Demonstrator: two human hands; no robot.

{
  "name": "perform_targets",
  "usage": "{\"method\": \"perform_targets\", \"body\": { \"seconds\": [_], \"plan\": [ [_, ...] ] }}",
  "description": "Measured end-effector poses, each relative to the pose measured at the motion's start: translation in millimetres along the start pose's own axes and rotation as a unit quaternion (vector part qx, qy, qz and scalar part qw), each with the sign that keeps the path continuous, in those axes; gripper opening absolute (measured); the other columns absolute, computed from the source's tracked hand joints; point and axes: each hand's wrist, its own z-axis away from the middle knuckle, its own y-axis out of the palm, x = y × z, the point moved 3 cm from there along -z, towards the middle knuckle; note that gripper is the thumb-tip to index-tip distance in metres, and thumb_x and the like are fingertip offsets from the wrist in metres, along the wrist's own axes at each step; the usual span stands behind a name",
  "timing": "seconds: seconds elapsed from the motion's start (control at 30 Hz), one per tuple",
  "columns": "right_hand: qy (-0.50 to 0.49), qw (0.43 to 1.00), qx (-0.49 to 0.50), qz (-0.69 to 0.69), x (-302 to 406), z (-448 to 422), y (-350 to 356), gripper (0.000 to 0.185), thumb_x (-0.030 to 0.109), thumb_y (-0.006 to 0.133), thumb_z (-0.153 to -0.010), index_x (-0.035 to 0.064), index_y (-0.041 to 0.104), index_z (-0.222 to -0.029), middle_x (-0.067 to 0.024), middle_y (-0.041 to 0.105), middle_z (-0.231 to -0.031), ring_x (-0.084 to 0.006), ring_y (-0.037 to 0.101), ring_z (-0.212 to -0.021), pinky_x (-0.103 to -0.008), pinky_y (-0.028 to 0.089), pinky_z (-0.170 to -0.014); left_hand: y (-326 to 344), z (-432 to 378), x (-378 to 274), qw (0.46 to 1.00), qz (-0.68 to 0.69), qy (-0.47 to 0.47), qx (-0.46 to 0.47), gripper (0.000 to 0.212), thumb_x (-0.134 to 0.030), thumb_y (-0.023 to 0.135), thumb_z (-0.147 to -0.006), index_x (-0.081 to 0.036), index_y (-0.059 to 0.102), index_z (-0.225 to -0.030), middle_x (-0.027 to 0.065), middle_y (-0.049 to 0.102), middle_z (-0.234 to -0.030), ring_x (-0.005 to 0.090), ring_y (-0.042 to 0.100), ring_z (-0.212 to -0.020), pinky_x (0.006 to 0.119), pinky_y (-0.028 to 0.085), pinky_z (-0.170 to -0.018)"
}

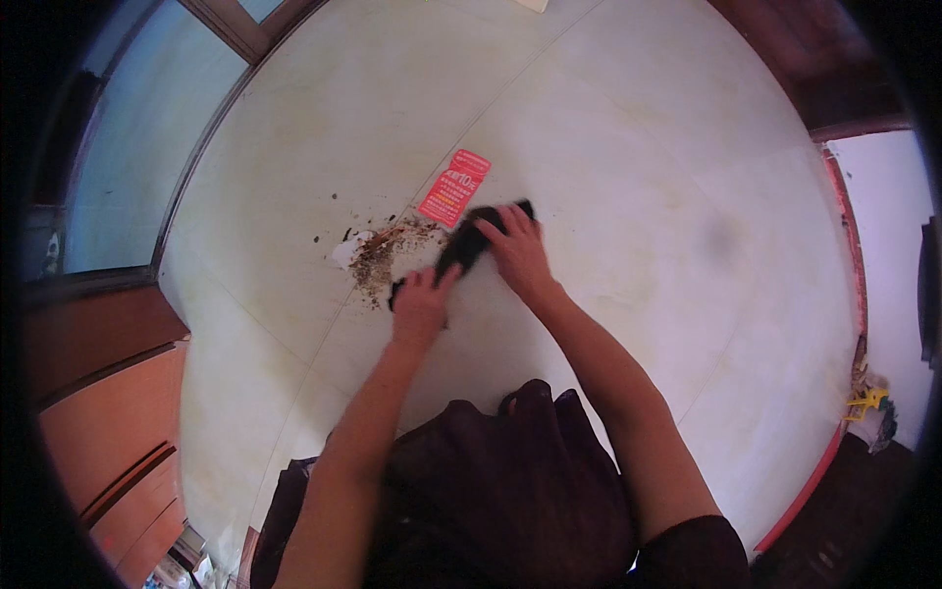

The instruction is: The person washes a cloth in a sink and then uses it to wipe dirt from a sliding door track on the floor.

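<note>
Both of my hands are on a dark, blurred flat piece, perhaps a cloth or a brush, held low over the pale tiled floor. My left hand grips its near left end, and my right hand its far right end. Just to its left lies a heap of brown dirt and debris, with a crumpled white scrap at the heap's left edge. A red printed paper slip lies flat beyond the dark piece, its lower end close to the debris.
Orange-brown wooden drawers stand at the left, below a framed glass panel. Dark wooden furniture is at the upper right. A yellow plastic object lies by the red edging at the right. Small crumbs lie left of the heap.
</note>
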Motion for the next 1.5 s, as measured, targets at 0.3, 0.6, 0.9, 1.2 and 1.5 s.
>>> {"method": "perform_targets", "body": {
  "seconds": [0.3, 0.6, 0.9, 1.2, 1.5],
  "plan": [
    [-0.112, 0.99, -0.009, -0.085, 102.6, -21.4, -66.2, 0.039, 0.012, 0.064, -0.075, 0.0248, 0.056, -0.111, -0.0061, 0.051, -0.111, -0.0252, 0.048, -0.104, -0.0421, 0.037, -0.08, -119.1, 31.9, 90.4, 0.993, 0.014, 0.114, 0.019, 0.041, -0.008, 0.058, -0.076, -0.019, 0.056, -0.115, 0.0087, 0.054, -0.093, 0.0283, 0.053, -0.082, 0.037, 0.049, -0.064],
    [-0.341, 0.921, 0.187, -0.033, 119.9, 204.0, -14.7, 0.05, 0.015, 0.057, -0.075, 0.0323, 0.051, -0.122, -0.0052, 0.043, -0.127, -0.0249, 0.046, -0.105, -0.0423, 0.037, -0.082, -45.8, 203.0, 34.6, 0.923, 0.019, 0.368, 0.107, 0.048, -0.019, 0.052, -0.077, -0.026, 0.048, -0.124, 0.001, 0.047, -0.085, 0.016, 0.047, -0.077, 0.027, 0.039, -0.06],
    [-0.246, 0.94, 0.201, -0.126, 123.2, 98.7, 7.1, 0.044, 0.007, 0.057, -0.071, 0.0247, 0.057, -0.112, -0.0052, 0.049, -0.117, -0.027, 0.046, -0.103, -0.0406, 0.041, -0.08, -36.1, 138.2, 98.5, 0.952, 0.009, 0.292, 0.088, 0.048, -0.015, 0.054, -0.072, -0.027, 0.054, -0.119, 0.0047, 0.049, -0.092, 0.0224, 0.05, -0.084, 0.032, 0.044, -0.067],
    [-0.227, 0.963, 0.061, -0.129, 168.6, -32.8, -34.1, 0.043, 0.004, 0.057, -0.073, 0.0197, 0.057, -0.112, -0.0086, 0.05, -0.111, -0.0283, 0.048, -0.098, -0.0381, 0.043, -0.077, -127.4, 64.8, 164.7, 0.983, -0.074, 0.165, 0.023, 0.046, -0.011, 0.054, -0.075, -0.018, 0.052, -0.12, 0.0081, 0.049, -0.096, 0.0257, 0.049, -0.089, 0.034, 0.048, -0.072],
    [-0.52, 0.816, 0.243, -0.074, 228.9, 104.2, 19.0, 0.038, 0.013, 0.053, -0.076, 0.0208, 0.054, -0.114, -0.006, 0.047, -0.119, -0.0251, 0.048, -0.099, -0.0356, 0.045, -0.077, -74.8, 241.2, 168.9, 0.939, -0.076, 0.243, 0.23, 0.049, -0.021, 0.054, -0.077, -0.025, 0.048, -0.125, 0.0042, 0.046, -0.093, 0.0219, 0.046, -0.089, 0.031, 0.044, -0.066]
  ]
}}
